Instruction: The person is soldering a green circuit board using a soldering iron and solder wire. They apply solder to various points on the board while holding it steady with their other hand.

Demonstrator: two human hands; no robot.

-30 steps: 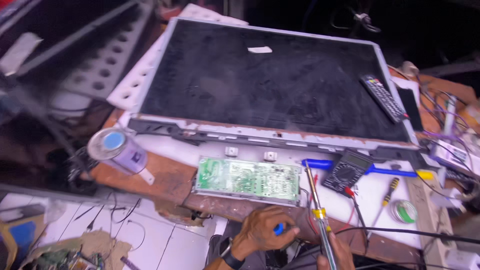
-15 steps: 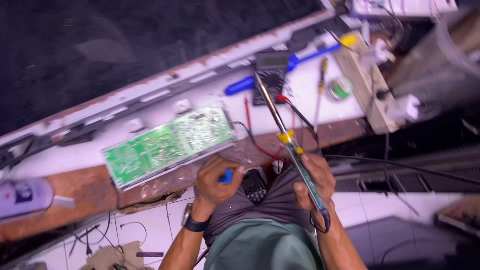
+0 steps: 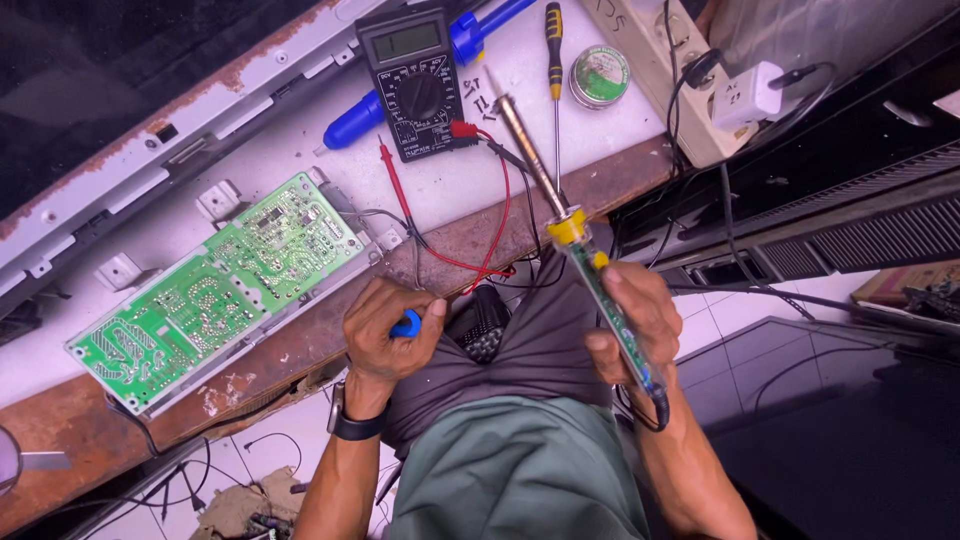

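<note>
Two bare hands work at the edge of a wooden bench (image 3: 300, 345), head view only. Right hand (image 3: 630, 320) grasps a soldering iron (image 3: 575, 245) by its clear green handle, fingers wrapped round it, metal tip pointing away from the body toward the multimeter (image 3: 415, 80); the iron's cord hangs off the handle's near end. Left hand (image 3: 385, 330) is clenched around a small blue-handled tool (image 3: 406, 323), only the blue end shows between thumb and fingers, so its kind cannot be told. A watch sits on the left wrist.

Using the multimeter as landmark: green circuit board (image 3: 220, 290) lies well to its left and nearer the body, solder side up, tilted on the bench. Red probe lead (image 3: 470, 255) runs from the multimeter's near edge down toward the bench lip. A blue desoldering pump (image 3: 365, 115) lies just under the multimeter's left side. A yellow-handled screwdriver (image 3: 553, 40) lies just right of it, then a round green tin (image 3: 600, 75), then a white power strip (image 3: 680, 70) with a plug in it. A rusty-edged panel frame (image 3: 150, 150) runs farther left.
</note>
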